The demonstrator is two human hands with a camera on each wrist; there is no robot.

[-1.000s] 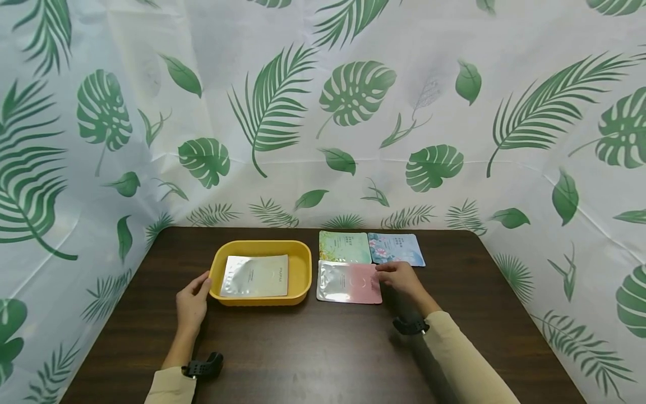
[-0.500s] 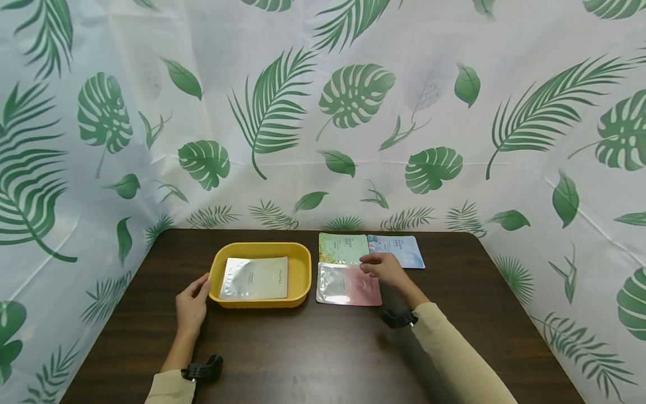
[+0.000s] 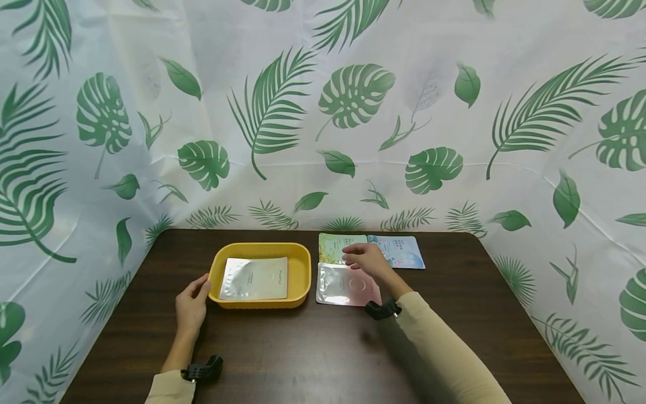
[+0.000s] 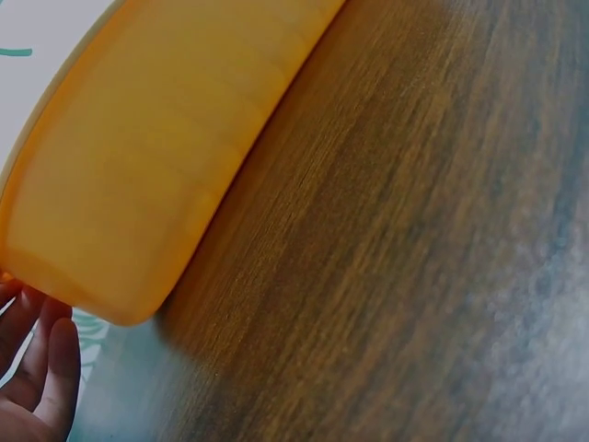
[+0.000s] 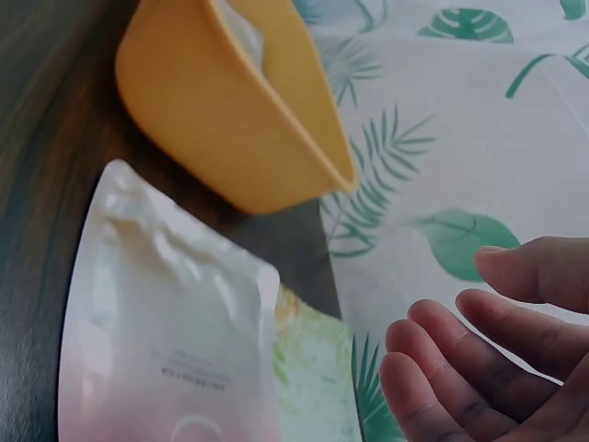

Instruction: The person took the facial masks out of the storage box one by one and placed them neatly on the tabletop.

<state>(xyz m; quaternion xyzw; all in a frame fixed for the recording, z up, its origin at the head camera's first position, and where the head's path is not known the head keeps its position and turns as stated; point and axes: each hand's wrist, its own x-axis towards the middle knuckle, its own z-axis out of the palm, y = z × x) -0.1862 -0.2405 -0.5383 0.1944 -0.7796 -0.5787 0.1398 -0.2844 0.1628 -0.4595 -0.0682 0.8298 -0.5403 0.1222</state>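
Note:
My left hand [image 3: 190, 306] touches the left end of a yellow tray [image 3: 261, 303] with its fingertips; in the left wrist view its fingers [image 4: 63, 364] lie at the tray's end wall. A pale silver foil sachet [image 3: 254, 278] lies flat inside the tray. My right hand [image 3: 368, 262] hovers with loosely bent fingers over the border of a green floral sachet [image 3: 333, 247] and a silver-pink sachet [image 3: 338, 285], holding nothing. Its fingers [image 5: 460, 368] stand apart from both in the right wrist view. A blue floral sachet [image 3: 401, 252] lies beside the green one, partly hidden by the hand.
All this stands on a dark wooden table [image 3: 282, 359]. Behind it hangs a white cloth [image 3: 292, 112] printed with green leaves. Each wrist wears a black band, such as the left band [image 3: 203, 368].
My right hand has left the pink sachet's right edge and moved left, above the green and pink sachets. The left hand, tray and sachets stay put.

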